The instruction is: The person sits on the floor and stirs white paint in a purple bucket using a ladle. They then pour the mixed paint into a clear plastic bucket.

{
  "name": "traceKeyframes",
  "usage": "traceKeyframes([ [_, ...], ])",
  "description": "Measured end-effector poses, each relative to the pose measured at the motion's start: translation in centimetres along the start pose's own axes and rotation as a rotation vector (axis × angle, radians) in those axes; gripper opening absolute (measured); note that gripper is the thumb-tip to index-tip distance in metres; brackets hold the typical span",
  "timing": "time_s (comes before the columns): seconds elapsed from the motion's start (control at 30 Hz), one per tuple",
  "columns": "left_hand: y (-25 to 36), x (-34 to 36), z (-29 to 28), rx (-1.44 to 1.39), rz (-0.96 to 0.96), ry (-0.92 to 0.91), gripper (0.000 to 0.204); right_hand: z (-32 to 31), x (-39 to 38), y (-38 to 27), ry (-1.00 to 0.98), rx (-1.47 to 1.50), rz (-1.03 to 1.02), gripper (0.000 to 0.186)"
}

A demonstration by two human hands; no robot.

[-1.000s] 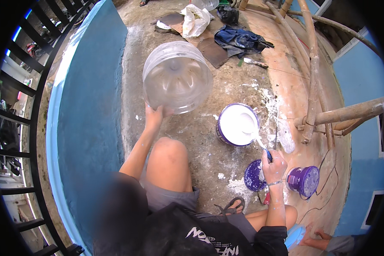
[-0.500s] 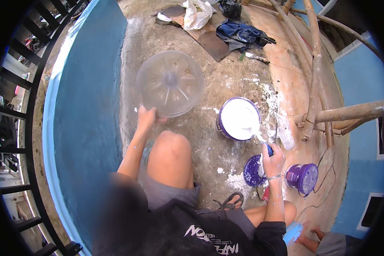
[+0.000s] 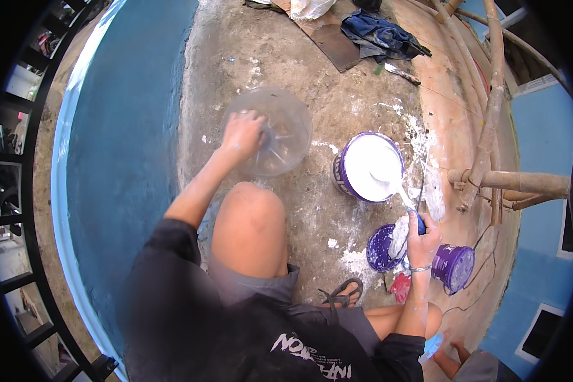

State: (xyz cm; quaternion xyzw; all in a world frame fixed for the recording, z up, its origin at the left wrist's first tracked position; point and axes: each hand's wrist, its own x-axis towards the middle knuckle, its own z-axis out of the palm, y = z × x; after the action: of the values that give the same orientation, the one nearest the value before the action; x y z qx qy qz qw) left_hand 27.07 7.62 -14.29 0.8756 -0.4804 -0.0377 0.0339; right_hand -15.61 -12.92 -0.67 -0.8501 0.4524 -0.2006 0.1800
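My left hand (image 3: 243, 135) grips the rim of a large clear plastic container (image 3: 275, 130) that lies on the concrete floor ahead of my left knee. My right hand (image 3: 423, 234) holds the blue handle of a white-coated stirring tool (image 3: 401, 194), whose end dips into a purple bucket of white paint (image 3: 367, 167). A purple bucket lid (image 3: 382, 248) smeared with white lies just left of my right hand.
A small purple bucket (image 3: 453, 266) lies on its side to the right. A blue wall (image 3: 127, 146) curves along the left. Bamboo poles (image 3: 493, 108) stand at right. Cardboard (image 3: 334, 39), a blue cloth (image 3: 379, 33) and a bag lie far ahead. White paint spatters the floor.
My left hand has tipped and lowered the clear container toward me, and now grips its rim. My right hand stays at the paint bucket with the tool.
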Motion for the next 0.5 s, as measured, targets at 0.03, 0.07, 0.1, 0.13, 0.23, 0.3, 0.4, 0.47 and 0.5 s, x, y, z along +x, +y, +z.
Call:
traceKeyframes([
  [0.03, 0.3, 2.0, 1.2, -0.004, 0.131, -0.166, 0.063, -0.1, 0.1, -0.2, -0.013, -0.006, 0.014, 0.025],
  [0.07, 0.7, 3.3, 2.6, 0.091, 0.196, -0.258, 0.065, -0.1, 0.2, -0.4, -0.009, -0.014, 0.000, 0.025],
  [0.1, 1.1, 4.4, 4.3, 0.184, 0.260, -0.312, 0.068, -0.2, 0.3, -0.6, -0.005, -0.024, -0.014, 0.025],
  [0.13, 1.4, 5.1, 5.9, 0.279, 0.320, -0.385, 0.070, -0.2, 0.4, -0.8, 0.000, -0.036, -0.027, 0.025],
  [0.23, 2.3, 5.0, 10.1, 0.285, 0.208, -0.312, 0.079, -0.4, 0.5, -1.5, -0.025, -0.067, -0.026, 0.025],
  [0.3, 2.5, 4.8, 11.5, 0.270, 0.201, -0.209, 0.081, -0.5, 0.5, -1.7, -0.007, -0.055, -0.046, 0.025],
  [0.4, 2.2, 4.9, 11.7, 0.203, 0.205, -0.226, 0.065, -0.5, 0.4, -1.9, -0.042, -0.037, 0.051, 0.024],
  [0.47, 1.8, 5.1, 11.3, 0.136, 0.196, -0.255, 0.055, -0.6, 0.4, -1.7, -0.025, -0.074, 0.006, 0.024],
  [0.5, 1.6, 5.0, 11.1, 0.078, 0.157, -0.253, 0.049, -0.6, 0.4, -1.6, -0.011, -0.064, -0.026, 0.024],
])
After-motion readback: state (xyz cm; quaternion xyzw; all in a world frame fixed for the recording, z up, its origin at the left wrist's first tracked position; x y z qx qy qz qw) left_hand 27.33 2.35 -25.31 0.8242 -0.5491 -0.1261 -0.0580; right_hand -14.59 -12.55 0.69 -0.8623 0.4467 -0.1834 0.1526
